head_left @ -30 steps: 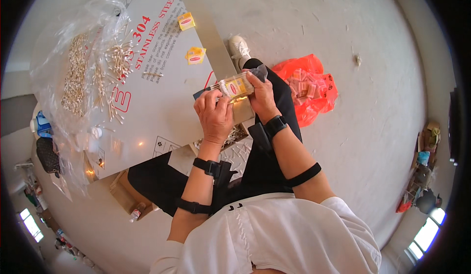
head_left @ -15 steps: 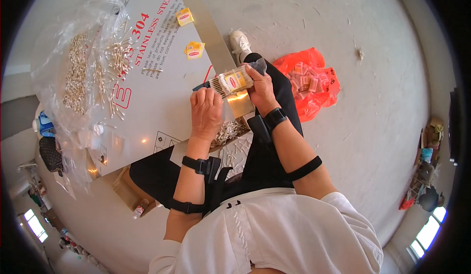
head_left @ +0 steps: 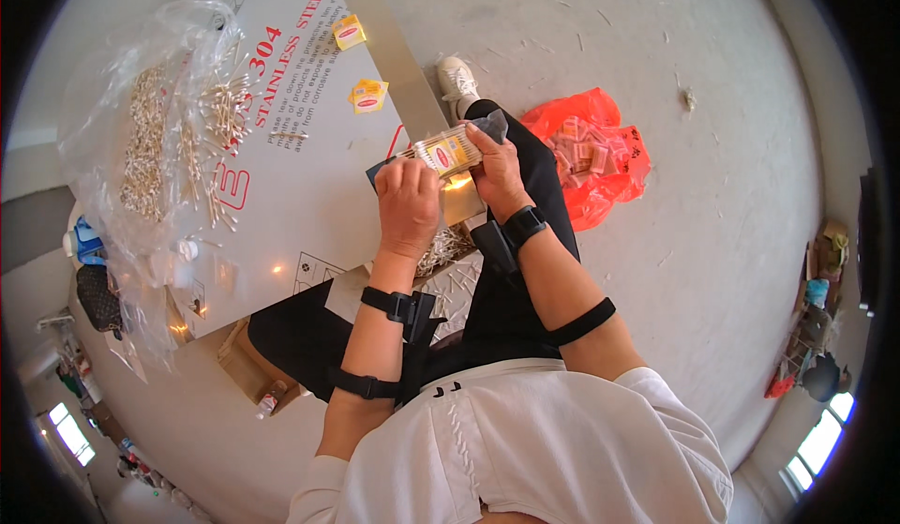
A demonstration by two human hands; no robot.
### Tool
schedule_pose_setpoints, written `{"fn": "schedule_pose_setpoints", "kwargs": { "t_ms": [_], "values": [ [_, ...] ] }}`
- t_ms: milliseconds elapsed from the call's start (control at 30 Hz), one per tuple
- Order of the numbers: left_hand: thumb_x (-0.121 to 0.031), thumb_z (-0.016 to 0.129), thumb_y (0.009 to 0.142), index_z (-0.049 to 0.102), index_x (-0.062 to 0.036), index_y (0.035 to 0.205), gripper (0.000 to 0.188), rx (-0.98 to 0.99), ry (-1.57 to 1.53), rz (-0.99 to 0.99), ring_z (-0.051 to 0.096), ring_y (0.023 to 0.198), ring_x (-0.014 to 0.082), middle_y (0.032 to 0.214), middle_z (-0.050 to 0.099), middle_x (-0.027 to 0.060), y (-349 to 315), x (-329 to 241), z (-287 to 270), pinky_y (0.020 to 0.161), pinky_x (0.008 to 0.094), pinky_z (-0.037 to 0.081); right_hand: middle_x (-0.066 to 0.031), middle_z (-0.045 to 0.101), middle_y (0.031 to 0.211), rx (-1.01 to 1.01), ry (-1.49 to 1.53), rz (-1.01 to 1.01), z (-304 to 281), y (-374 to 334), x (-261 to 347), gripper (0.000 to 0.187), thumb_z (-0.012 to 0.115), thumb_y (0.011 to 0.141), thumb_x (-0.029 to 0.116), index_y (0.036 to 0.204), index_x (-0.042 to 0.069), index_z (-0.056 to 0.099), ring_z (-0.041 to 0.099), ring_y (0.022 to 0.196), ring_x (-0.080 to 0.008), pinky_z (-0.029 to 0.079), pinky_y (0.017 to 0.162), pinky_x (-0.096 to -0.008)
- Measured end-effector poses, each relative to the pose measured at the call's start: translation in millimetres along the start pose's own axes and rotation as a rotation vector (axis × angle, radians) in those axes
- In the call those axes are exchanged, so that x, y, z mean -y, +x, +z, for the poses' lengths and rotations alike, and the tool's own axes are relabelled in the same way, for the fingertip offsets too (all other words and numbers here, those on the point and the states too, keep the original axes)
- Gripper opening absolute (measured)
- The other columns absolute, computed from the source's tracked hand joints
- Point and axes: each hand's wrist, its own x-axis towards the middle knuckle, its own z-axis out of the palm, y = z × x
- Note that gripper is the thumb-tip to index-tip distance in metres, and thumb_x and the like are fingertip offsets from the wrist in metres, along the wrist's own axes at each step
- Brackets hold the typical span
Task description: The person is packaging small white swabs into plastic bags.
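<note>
A pack of cotton swabs [head_left: 452, 153] with a yellow paper label is held above the table's right edge. My right hand [head_left: 498, 170] grips its right end, thumb on top, with dark grey material bunched beside the fingers. My left hand [head_left: 409, 203] has its fingers curled closed over the left end of the pack, hiding the swab tips there. Part of a dark flat piece [head_left: 375, 172] shows behind the left fingers. Below my hands, loose cotton swabs [head_left: 444, 248] fill an open box beside my legs.
A clear plastic bag [head_left: 98, 140] of many cotton swabs lies on the steel-topped table [head_left: 309, 215]. Yellow labels [head_left: 369, 96] and a small yellow stack [head_left: 349, 32] are near its right edge. On the floor, a red bag [head_left: 586, 205] holds small pink packs. Stray swabs litter the floor.
My left hand has shifted right and now covers the left end of the swab pack, where more swab tips showed before. My right hand has stayed nearly in place.
</note>
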Motion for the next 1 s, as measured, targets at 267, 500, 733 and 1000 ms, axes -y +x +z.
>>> {"fn": "schedule_pose_setpoints", "kwargs": {
  "t_ms": [267, 500, 733, 1000],
  "values": [
    [-0.026, 0.040, 0.101, 0.026, 0.0027, 0.146, 0.055, -0.439, -0.914, -0.559, 0.027, 0.140, 0.0317, 0.152, 0.024, 0.0215, 1.2, 4.4, 25.4, 0.114, 0.0415, 0.020, -0.0075, 0.069, 0.092, 0.001, 0.023, -0.028, 6.6, -5.2, -2.9, 0.019, 0.070, 0.085, 0.010, 0.100, -0.001, 0.066, 0.067, 0.080, -0.0205, 0.055, 0.076, -0.0352],
    [-0.030, 0.035, 0.103, 0.018, 0.0029, 0.148, 0.059, -0.374, -1.036, -0.541, 0.022, 0.142, 0.0326, 0.153, 0.022, 0.0229, 13.6, -14.8, 31.6, 0.115, 0.0411, 0.018, -0.0072, 0.069, 0.092, 0.018, 0.035, -0.008, 4.0, -5.7, -2.3, 0.020, 0.071, 0.084, 0.011, 0.100, 0.000, 0.066, 0.067, 0.079, -0.0190, 0.055, 0.074, -0.0335],
    [-0.041, 0.042, 0.097, 0.014, 0.0039, 0.148, 0.073, 0.000, -0.237, -0.312, 0.016, 0.142, 0.0427, 0.152, 0.016, 0.0297, -2.4, -22.3, 24.3, 0.115, 0.0494, 0.014, -0.0042, 0.068, 0.088, 0.074, 0.051, -0.002, -15.3, -12.5, -6.8, 0.017, 0.071, 0.085, 0.013, 0.097, 0.002, 0.065, 0.064, 0.072, -0.0134, 0.052, 0.068, -0.0275],
    [-0.042, 0.042, 0.098, 0.012, 0.0049, 0.148, 0.075, -0.105, -0.483, -0.331, 0.013, 0.143, 0.0431, 0.153, 0.010, 0.0306, 2.1, -30.4, 33.2, 0.115, 0.0493, 0.013, -0.0033, 0.068, 0.089, 0.061, -0.006, -0.063, -4.7, -20.0, -6.5, 0.015, 0.070, 0.086, 0.010, 0.095, 0.000, 0.066, 0.063, 0.076, -0.0110, 0.051, 0.070, -0.0269]
  ]
}}
